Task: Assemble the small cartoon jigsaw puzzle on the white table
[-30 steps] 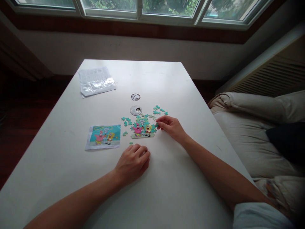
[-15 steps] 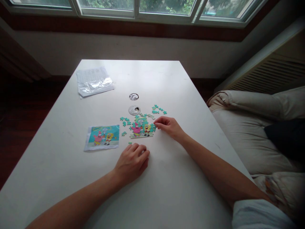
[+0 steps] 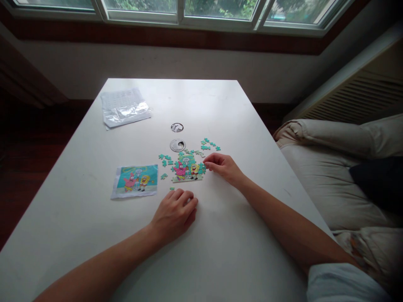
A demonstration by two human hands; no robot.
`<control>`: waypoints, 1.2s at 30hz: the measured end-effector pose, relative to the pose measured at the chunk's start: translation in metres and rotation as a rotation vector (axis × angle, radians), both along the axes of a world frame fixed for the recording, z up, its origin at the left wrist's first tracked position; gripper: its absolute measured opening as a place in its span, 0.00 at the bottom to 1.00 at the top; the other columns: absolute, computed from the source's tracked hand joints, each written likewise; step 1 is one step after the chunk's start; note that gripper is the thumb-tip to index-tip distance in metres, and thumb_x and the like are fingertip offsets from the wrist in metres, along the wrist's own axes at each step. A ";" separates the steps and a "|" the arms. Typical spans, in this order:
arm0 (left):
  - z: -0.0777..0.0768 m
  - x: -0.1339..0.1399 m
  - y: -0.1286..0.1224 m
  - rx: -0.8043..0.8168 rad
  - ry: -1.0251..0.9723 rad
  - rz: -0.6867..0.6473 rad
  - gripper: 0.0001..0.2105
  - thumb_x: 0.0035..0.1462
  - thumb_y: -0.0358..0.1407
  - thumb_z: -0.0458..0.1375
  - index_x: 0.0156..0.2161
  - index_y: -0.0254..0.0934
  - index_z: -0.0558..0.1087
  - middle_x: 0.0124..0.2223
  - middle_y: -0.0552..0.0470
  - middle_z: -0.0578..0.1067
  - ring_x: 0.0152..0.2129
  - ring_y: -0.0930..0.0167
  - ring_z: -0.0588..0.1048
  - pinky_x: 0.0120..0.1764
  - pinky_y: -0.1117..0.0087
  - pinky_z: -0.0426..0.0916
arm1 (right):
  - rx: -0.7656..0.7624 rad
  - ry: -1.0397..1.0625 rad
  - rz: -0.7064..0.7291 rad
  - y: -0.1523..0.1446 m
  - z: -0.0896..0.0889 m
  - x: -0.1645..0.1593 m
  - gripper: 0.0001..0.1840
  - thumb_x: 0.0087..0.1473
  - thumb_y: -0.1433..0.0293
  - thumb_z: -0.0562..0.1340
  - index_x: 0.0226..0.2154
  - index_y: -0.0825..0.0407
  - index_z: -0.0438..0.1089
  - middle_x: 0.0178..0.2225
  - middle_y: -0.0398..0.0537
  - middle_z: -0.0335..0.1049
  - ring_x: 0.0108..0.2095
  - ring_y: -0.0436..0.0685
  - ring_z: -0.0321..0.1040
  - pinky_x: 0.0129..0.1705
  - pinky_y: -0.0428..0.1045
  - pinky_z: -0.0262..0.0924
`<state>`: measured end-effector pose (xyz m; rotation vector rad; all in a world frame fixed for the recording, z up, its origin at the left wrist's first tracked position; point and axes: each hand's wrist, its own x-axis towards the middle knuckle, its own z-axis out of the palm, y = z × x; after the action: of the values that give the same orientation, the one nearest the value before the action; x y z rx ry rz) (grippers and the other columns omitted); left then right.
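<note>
A partly assembled jigsaw puzzle lies mid-table, showing a pink figure, a pale teal one and a yellow one on teal. At its right edge my right hand is closed, thumb and forefinger pinching a small puzzle piece against the picture's side. My left hand rests on the table just below the puzzle, its fingers curled in and its palm hidden. Near its knuckles lies a single loose piece. A printed picture sheet with the same figures lies left of the puzzle.
Loose teal pieces lie left of the puzzle, and more pieces lie above right. Two round fittings sit in the white table. A clear plastic bag with paper lies far left. A sofa stands at the right.
</note>
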<state>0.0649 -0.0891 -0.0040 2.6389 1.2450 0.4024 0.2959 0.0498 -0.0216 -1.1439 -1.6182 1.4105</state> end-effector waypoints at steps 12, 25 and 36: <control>0.002 0.000 0.000 -0.002 0.006 -0.003 0.09 0.66 0.32 0.52 0.48 0.38 0.71 0.47 0.46 0.74 0.41 0.63 0.69 0.43 0.59 0.67 | -0.011 0.003 -0.010 0.000 -0.002 -0.001 0.16 0.50 0.57 0.70 0.36 0.51 0.78 0.31 0.45 0.75 0.31 0.52 0.68 0.38 0.50 0.65; 0.002 0.001 0.000 0.001 -0.002 -0.001 0.08 0.65 0.32 0.52 0.47 0.38 0.71 0.46 0.46 0.74 0.41 0.63 0.70 0.43 0.59 0.67 | -0.008 0.004 -0.004 0.000 -0.002 -0.001 0.15 0.51 0.59 0.70 0.38 0.51 0.78 0.34 0.46 0.77 0.34 0.53 0.70 0.40 0.51 0.66; 0.001 0.000 0.000 -0.001 0.005 -0.001 0.08 0.65 0.32 0.52 0.47 0.38 0.71 0.47 0.46 0.74 0.41 0.63 0.69 0.43 0.59 0.67 | -0.014 -0.003 -0.002 0.000 -0.002 -0.001 0.15 0.50 0.58 0.70 0.38 0.50 0.78 0.34 0.45 0.77 0.34 0.53 0.70 0.41 0.51 0.66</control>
<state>0.0651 -0.0888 -0.0033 2.6411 1.2449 0.3949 0.2946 0.0497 -0.0235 -1.1560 -1.6105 1.4218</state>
